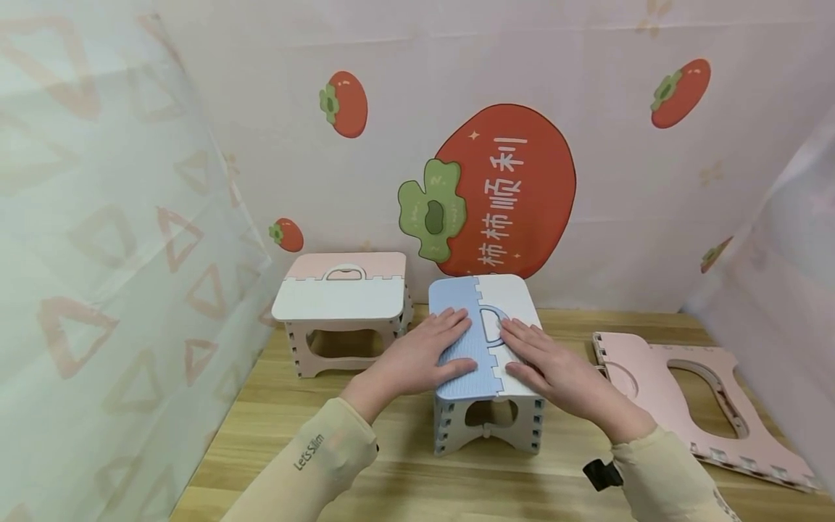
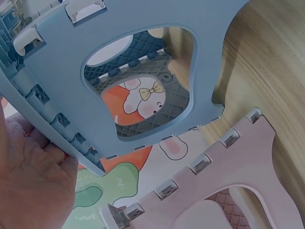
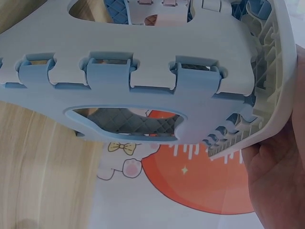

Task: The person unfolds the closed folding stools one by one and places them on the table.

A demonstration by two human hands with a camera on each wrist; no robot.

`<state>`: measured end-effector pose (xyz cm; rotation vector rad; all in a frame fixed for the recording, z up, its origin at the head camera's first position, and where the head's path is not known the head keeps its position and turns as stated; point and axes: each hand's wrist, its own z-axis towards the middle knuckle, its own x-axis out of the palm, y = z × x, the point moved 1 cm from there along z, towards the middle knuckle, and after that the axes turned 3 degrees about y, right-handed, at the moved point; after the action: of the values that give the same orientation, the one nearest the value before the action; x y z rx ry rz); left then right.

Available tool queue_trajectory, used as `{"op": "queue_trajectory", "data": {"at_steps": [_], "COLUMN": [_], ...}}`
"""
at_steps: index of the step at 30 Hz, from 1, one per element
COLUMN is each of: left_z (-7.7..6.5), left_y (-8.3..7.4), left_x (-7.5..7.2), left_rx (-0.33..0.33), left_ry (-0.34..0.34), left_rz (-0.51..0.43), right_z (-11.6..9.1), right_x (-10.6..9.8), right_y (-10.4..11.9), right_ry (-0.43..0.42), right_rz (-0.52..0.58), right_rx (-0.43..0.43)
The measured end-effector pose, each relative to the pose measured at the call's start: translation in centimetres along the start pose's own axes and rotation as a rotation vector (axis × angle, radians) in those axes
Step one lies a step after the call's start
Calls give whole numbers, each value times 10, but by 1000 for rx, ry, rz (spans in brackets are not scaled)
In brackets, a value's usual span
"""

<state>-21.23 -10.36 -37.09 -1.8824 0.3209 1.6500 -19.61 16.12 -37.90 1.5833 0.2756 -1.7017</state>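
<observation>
A blue and white folding step stool stands unfolded on its legs in the middle of the table. My left hand rests with extended fingers on the blue half of its top. On the white half lies my right hand, fingertips beside the inset carrying handle. Seen from below in the left wrist view, the blue side leg has a large cut-out, and the left palm is at the edge of the top. The right wrist view has the right palm against the white top's edge.
A pink and white folding stool stands unfolded at the back left. On the right, a pink folding stool lies folded flat on the wooden table. A printed cloth hangs behind, with further cloth at both sides.
</observation>
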Motion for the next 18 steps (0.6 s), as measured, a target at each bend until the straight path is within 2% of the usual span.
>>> {"op": "queue_trajectory", "data": {"at_steps": [18], "left_z": [-2], "left_y": [-3], "left_x": [0], "left_rx": [-1], "left_ry": [-12], "left_rz": [10], "right_z": [-1], "right_x": [-1], "right_y": [1], "right_ry": [-13], "right_rz": [2], "right_rx": [-15]}}
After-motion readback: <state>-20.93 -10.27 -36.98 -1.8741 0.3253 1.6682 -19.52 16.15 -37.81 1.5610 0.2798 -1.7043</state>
